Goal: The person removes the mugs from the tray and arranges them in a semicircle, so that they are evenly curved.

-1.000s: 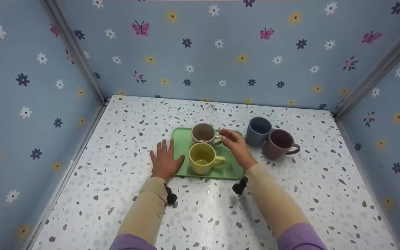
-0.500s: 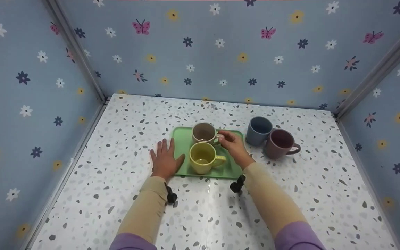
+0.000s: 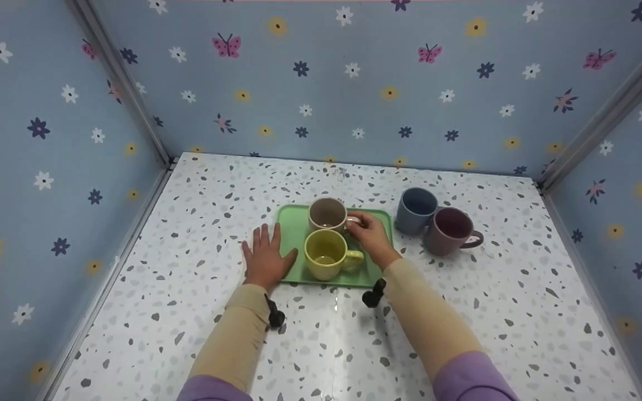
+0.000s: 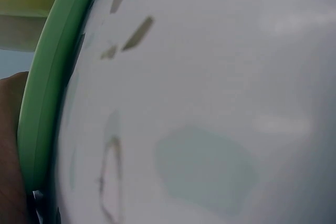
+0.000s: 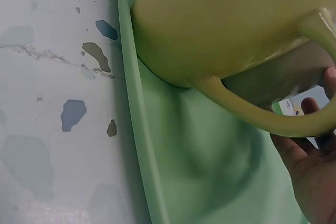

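A green tray (image 3: 293,223) on the table bears a beige mug (image 3: 321,218) at its back and a yellow mug (image 3: 324,259) in front of it. My right hand (image 3: 374,239) pinches the beige mug's handle between thumb and fingers. In the right wrist view, the yellow mug (image 5: 226,30) partly hides that hand (image 5: 315,182) and the beige mug (image 5: 283,74) behind. With fingers spread, my left hand (image 3: 265,262) lies over the tray's left edge, thumb on the tray. The left wrist view shows the tray's rim (image 4: 47,87) and a strip of the hand.
To the right of the tray stand a blue mug (image 3: 414,217) and a plum mug (image 3: 444,234), close together. The speckled table (image 3: 332,345) is bounded by flower-patterned walls (image 3: 326,72) at the back and on both sides.
My right hand has moved left, from near the beige mug's handle to a pinch on it. The left hand, tray and mugs look the same.
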A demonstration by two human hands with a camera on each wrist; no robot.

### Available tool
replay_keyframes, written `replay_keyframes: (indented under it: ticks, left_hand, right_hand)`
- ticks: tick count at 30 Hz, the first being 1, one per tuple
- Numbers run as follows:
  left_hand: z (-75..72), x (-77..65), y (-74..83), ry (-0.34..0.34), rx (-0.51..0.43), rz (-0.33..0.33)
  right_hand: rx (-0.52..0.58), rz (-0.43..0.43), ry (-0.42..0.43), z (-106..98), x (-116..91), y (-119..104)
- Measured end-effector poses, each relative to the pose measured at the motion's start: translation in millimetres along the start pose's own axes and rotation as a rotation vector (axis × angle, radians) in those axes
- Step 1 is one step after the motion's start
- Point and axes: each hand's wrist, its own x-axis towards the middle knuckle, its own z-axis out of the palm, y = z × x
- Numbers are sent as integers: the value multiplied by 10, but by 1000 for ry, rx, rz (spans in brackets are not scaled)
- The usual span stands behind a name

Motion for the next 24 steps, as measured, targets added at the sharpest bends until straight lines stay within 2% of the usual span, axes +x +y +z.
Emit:
replay_keyframes:
  ticks: [12,20,24]
  left_hand:
    - [1,-16,2,7,-10,2]
    - [-2,6,17,-23,6,-15]
    - [-14,-2,26,-10,2,-13]
  right_hand:
    - [1,20,47,21,-16,-31]
    - [-13,21,61,-22,-29,-27]
    - [-15,19,59,-58,-45,-37]
